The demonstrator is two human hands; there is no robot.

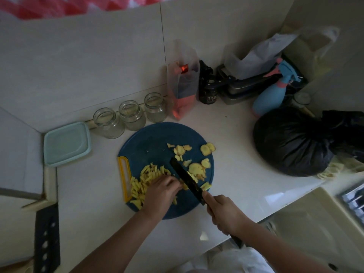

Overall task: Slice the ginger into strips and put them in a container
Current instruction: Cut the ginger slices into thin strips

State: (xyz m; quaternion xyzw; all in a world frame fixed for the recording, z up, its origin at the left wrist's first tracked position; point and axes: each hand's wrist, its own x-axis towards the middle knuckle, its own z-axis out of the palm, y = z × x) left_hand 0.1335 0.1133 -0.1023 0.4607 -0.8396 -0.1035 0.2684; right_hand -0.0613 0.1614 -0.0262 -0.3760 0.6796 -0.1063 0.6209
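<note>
Head view: a black bag (291, 142) and a spray bottle (273, 95) crowd the right of the frame. Three open-topped jars (130, 117) and a lidded box (67, 143) stand upper left of the board (153, 138). On the board, ginger slices (197, 168) lie right and strips (145, 178) left. The left hand (161, 191) curls onto slices by the blade; the right hand (222, 211) grips the knife (185, 178).

3 glass jars (130, 115) beyond the grip, 1 tub (67, 143) far left of it — 1 knife (185, 180), 1 board (153, 138), 1 spray btl (273, 95), 1 black bag (291, 142).
</note>
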